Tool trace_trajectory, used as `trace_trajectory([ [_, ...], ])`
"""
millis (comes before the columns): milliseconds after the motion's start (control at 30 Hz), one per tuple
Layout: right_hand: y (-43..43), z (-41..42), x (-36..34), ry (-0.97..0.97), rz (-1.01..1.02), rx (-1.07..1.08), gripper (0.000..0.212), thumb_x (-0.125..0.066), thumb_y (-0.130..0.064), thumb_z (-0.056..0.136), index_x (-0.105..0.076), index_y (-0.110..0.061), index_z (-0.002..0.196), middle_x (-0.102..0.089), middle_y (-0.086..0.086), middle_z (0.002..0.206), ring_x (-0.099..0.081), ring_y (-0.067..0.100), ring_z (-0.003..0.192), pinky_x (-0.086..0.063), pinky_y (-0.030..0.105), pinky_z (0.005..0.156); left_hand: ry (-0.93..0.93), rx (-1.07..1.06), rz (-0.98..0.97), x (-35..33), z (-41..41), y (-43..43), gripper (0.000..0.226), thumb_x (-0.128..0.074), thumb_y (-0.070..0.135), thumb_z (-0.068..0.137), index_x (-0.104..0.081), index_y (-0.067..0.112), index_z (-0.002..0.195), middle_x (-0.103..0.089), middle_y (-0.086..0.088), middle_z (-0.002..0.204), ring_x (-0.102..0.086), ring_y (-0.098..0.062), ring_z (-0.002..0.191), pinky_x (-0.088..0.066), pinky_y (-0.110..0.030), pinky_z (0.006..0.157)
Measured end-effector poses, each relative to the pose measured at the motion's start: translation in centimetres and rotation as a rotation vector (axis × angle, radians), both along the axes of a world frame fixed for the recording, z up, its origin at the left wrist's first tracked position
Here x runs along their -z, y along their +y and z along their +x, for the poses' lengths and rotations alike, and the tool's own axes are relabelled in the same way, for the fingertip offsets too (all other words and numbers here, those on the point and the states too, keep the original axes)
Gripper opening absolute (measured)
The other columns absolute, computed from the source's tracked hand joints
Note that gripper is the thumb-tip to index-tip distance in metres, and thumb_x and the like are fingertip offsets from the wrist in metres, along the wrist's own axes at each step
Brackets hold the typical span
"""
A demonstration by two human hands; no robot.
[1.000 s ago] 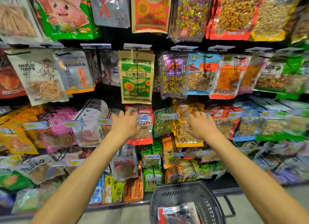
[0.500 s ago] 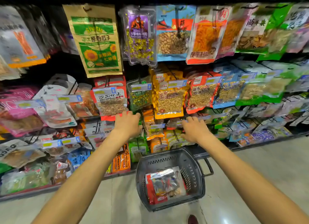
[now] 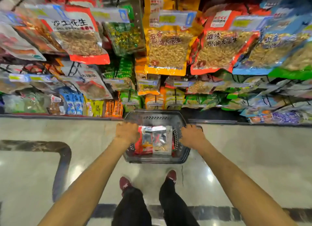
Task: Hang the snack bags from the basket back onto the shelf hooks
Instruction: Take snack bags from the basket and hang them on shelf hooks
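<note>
A dark plastic basket [image 3: 157,114] stands on the floor in front of the shelf, between my feet and the bottom row. Inside it lie snack bags [image 3: 157,139]: a silvery clear one on top and red ones under it. My left hand [image 3: 127,133] reaches down over the basket's left side, its back toward me, covering the left edge of the red bag; its fingers are hidden. My right hand [image 3: 191,135] hangs over the basket's right rim, apart from the bags, with nothing seen in it. Above, peanut bags [image 3: 167,48] hang from shelf hooks.
The shelf is packed with hanging snack bags, including a red-trimmed one [image 3: 79,38] at upper left and an orange-red one [image 3: 217,45] at right. My two red shoes [image 3: 171,177] stand on the glossy floor [image 3: 253,158] just behind the basket. Dark floor markings run at left.
My view has tipped from the shelf down to the floor. Both hands have dropped from the hanging bags to the basket, one on each side of it.
</note>
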State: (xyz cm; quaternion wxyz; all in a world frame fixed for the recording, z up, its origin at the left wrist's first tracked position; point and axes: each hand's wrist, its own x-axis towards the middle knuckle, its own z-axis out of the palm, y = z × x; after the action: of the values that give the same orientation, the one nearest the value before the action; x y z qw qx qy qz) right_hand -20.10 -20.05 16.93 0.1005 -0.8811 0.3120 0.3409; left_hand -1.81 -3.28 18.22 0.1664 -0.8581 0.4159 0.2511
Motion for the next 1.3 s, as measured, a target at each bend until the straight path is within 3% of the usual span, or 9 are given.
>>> trace_trajectory([
  [167,0.5,-0.7,9.1,0.079,0.1,-0.003,0.037,-0.052,-0.027,0.092,-0.056,-0.015,0.127,-0.053,0.014,0.137,-0.049,0.035,0.126,-0.04,0.048,0.106,0.115,-0.14,0.105,8.8,-1.6,2.0,0.04,-0.049,0.038,0.096,-0.054,0.023,0.132,-0.061,-0.008,0.13,-0.056,-0.031,0.121,-0.042,-0.039,0.097],
  [333,0.8,-0.1,19.2,0.082,0.127,-0.049,0.041,-0.05,-0.026,0.095,-0.052,-0.013,0.133,-0.057,0.014,0.132,-0.055,0.034,0.119,-0.05,0.045,0.096,0.153,-0.129,0.136,18.8,-1.5,1.6,0.033,-0.047,0.032,0.097,-0.06,0.019,0.125,-0.065,-0.01,0.125,-0.06,-0.033,0.116,-0.047,-0.04,0.095],
  [467,0.4,0.7,29.2,0.112,0.171,-0.063,0.054,-0.05,-0.029,0.096,-0.039,-0.013,0.146,-0.052,0.016,0.136,-0.052,0.036,0.121,-0.048,0.043,0.098,0.163,-0.055,0.167,28.7,-0.6,1.0,0.037,-0.05,0.032,0.095,-0.056,0.021,0.13,-0.063,-0.012,0.127,-0.059,-0.034,0.118,-0.048,-0.044,0.097],
  [667,-0.6,2.7,45.0,0.183,0.193,-0.018,0.056,-0.055,-0.035,0.096,-0.04,-0.013,0.145,-0.044,0.017,0.142,-0.045,0.037,0.128,-0.044,0.047,0.099,0.179,0.036,0.227,43.8,2.1,-0.2,0.042,-0.045,0.04,0.099,-0.05,0.014,0.132,-0.06,-0.014,0.129,-0.056,-0.034,0.121,-0.042,-0.044,0.099],
  [900,-2.5,4.7,59.6,-0.052,0.314,0.475,0.054,-0.055,-0.039,0.097,-0.042,-0.008,0.138,-0.054,0.018,0.135,-0.055,0.035,0.121,-0.046,0.04,0.096,0.398,-0.508,0.033,60.1,4.6,-1.0,0.054,-0.057,0.03,0.095,-0.04,0.003,0.138,-0.057,-0.025,0.131,-0.054,-0.043,0.12,-0.044,-0.045,0.097],
  [1000,-3.0,5.1,63.0,-0.231,0.42,0.849,0.058,-0.058,-0.039,0.096,-0.043,-0.004,0.14,-0.054,0.015,0.138,-0.053,0.03,0.124,-0.041,0.028,0.094,0.467,-0.768,-0.112,65.0,4.9,-0.7,0.064,-0.072,0.038,0.078,-0.051,0.008,0.13,-0.064,-0.018,0.122,-0.061,-0.037,0.112,-0.049,-0.043,0.095],
  [1067,-2.9,5.4,64.5,-0.332,0.448,1.052,0.055,-0.065,-0.036,0.091,-0.049,-0.005,0.134,-0.06,0.007,0.13,-0.058,0.022,0.114,-0.042,0.023,0.085,0.528,-0.936,-0.242,67.4,4.8,-0.6,0.056,-0.074,0.035,0.067,-0.064,0.01,0.116,-0.071,-0.011,0.109,-0.067,-0.029,0.098,-0.054,-0.045,0.09],
  [1167,-2.2,5.8,65.0,-0.349,0.507,1.099,0.052,-0.07,-0.032,0.089,-0.05,-0.008,0.13,-0.059,0.001,0.118,-0.055,0.014,0.103,-0.04,0.019,0.082,0.603,-1.038,-0.373,68.2,4.1,-1.0,0.031,-0.08,0.025,0.072,-0.076,0.013,0.101,-0.076,-0.008,0.094,-0.067,-0.018,0.077,-0.058,-0.038,0.08],
  [1300,-0.6,6.6,64.7,-0.274,0.525,1.014,0.047,-0.068,-0.043,0.088,-0.064,-0.012,0.123,-0.061,0.004,0.13,-0.055,0.024,0.124,-0.042,0.029,0.101,0.585,-0.972,-0.329,67.6,3.4,-0.9,0.034,-0.067,0.044,0.073,-0.077,0.015,0.089,-0.075,-0.013,0.094,-0.071,-0.029,0.09,-0.057,-0.044,0.085],
])
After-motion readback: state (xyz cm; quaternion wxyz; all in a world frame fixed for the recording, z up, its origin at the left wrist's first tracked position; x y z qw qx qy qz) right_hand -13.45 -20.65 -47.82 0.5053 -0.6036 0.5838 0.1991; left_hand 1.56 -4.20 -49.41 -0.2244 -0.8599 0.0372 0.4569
